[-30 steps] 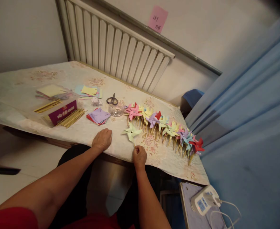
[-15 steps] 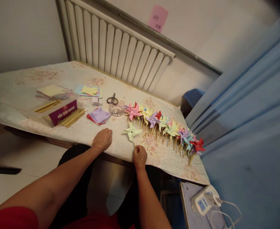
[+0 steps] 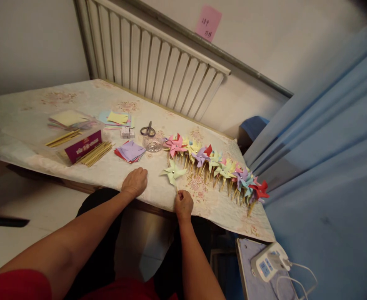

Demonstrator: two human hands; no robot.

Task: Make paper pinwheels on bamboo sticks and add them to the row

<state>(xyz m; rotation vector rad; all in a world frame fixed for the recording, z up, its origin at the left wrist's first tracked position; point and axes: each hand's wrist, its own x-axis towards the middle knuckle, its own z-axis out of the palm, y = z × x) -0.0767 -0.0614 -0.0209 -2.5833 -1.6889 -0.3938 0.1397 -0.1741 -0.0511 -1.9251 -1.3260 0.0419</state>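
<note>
A pale wall (image 3: pixel 30 37) carries a white ribbed radiator (image 3: pixel 148 58) with a grey pipe (image 3: pixel 233 54) running along above it and a pink sticky note (image 3: pixel 208 23) stuck higher up. A table under a floral cloth (image 3: pixel 30 112) stands against the radiator. Blue curtains (image 3: pixel 327 137) hang at the right. The floor (image 3: pixel 21 208) is light tile. Lighting is dim and warm.

The single head camera is looking forward and down from above the person's lap, facing the table (image 3: pixel 86 98) and the radiator (image 3: pixel 152 62) behind it. It is sitting close enough that both forearms are filling the lower frame, with the table edge lying just past the fingers (image 3: pixel 141 173).
</note>
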